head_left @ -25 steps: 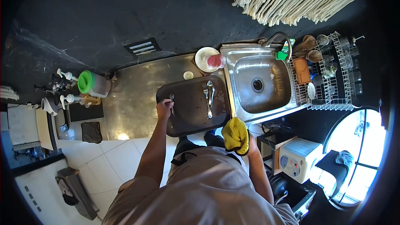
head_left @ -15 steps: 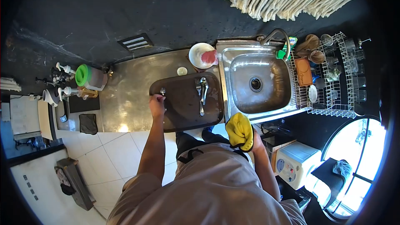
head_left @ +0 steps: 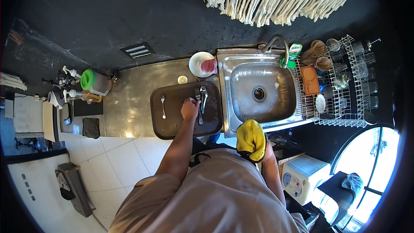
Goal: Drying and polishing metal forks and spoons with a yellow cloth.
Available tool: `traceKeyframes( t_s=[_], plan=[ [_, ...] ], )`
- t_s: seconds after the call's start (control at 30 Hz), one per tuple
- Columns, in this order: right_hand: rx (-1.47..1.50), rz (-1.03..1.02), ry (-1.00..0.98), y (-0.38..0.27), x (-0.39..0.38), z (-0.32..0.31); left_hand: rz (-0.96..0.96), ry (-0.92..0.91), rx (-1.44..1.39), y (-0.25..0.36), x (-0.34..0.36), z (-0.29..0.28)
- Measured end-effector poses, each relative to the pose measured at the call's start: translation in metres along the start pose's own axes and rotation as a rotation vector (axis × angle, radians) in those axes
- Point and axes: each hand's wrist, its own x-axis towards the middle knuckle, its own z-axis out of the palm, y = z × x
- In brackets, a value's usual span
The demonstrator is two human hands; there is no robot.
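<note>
Your left hand (head_left: 189, 108) is at the fork (head_left: 198, 94), grip unclear, spoon (head_left: 204, 96) alongside; right hand (head_left: 268, 151) holds yellow cloth (head_left: 251, 138); bowl (head_left: 196, 65) beside sink (head_left: 243, 88).

White floor tiles (head_left: 120, 159) lie below a black wall (head_left: 95, 13), and a rounded window (head_left: 360, 162) glows brightly.

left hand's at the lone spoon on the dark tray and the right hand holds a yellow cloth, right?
No: the head view shows the left hand at the fork, not the lone spoon, on the dark tray; the right hand holds a yellow cloth.
</note>
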Motion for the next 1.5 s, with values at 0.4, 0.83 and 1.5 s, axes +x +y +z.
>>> traceKeyframes(
  t_s=[0.4, 0.83, 1.5],
  plan=[
    [-0.364, -0.131, -0.043, 0.017, 0.015, -0.058, 0.142, -0.094, 0.114, 0.042, -0.01, 0.009],
    [-0.026, -0.067, -0.052, -0.029, 0.061, -0.024, 0.029, -0.381, -0.652, 0.062, -0.032, -0.036],
    [-0.336, -0.187, -0.106, 0.03, 0.161, 0.115, 0.394, -0.085, -0.364, 0.105, -0.1, -0.176]
  ],
)
